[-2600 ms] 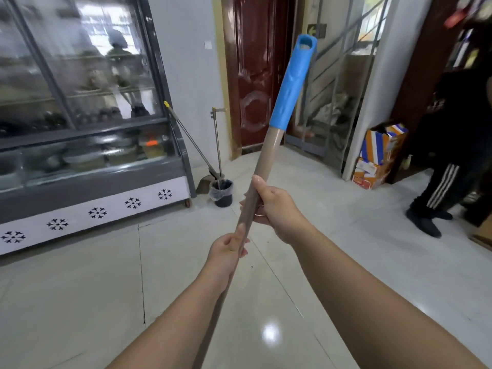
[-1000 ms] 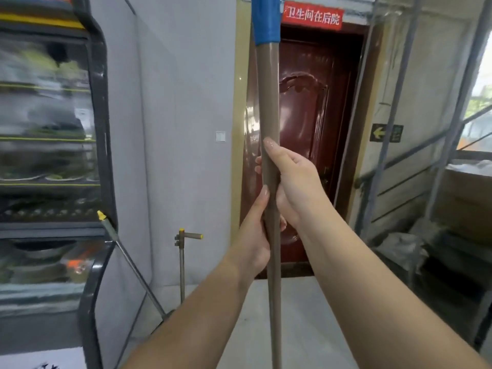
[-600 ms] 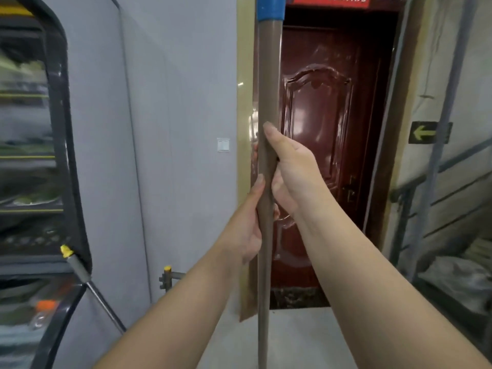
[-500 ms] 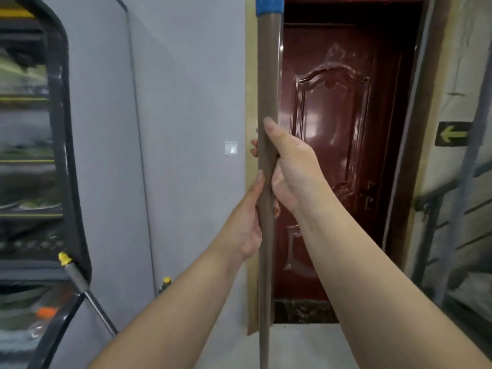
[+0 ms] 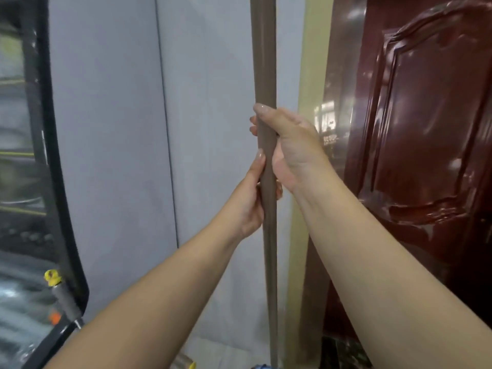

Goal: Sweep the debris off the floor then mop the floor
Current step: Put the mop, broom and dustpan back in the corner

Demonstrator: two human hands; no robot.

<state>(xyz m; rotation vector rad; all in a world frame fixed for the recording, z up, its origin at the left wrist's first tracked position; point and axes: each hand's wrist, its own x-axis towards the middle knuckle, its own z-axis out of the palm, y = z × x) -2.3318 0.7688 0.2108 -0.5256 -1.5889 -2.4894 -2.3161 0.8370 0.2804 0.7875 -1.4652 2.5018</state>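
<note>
Pale grey panelled wall (image 5: 119, 155) fills the middle of the view, with a glossy dark red embossed door (image 5: 415, 155) to the right in a yellowish frame (image 5: 310, 75) and a black-edged glass display cabinet (image 5: 24, 155) at the left, its contents blurred behind reflections. Standing in front of the wall is the long brown round pole handle (image 5: 263, 62), close to upright, its long axis running from the top edge of the view down to the bottom edge; both ends are cut off, so whatever head it carries cannot be seen. Two bare forearms reach up from the lower corners to it. The right hand (image 5: 290, 145) grips the pole higher up, thumb laid along the near side and fingers (image 5: 253, 126) curled round the far side. The left hand (image 5: 250, 201) grips it just below, touching the right hand, thumb pointing up the shaft, its fingertips showing past the right side of the pole. At lower left a slanted grey metal handle with a yellow cap (image 5: 53, 278) leans beside the cabinet. Little of the floor shows at the bottom edge, and the small objects there are too cropped to identify.
</note>
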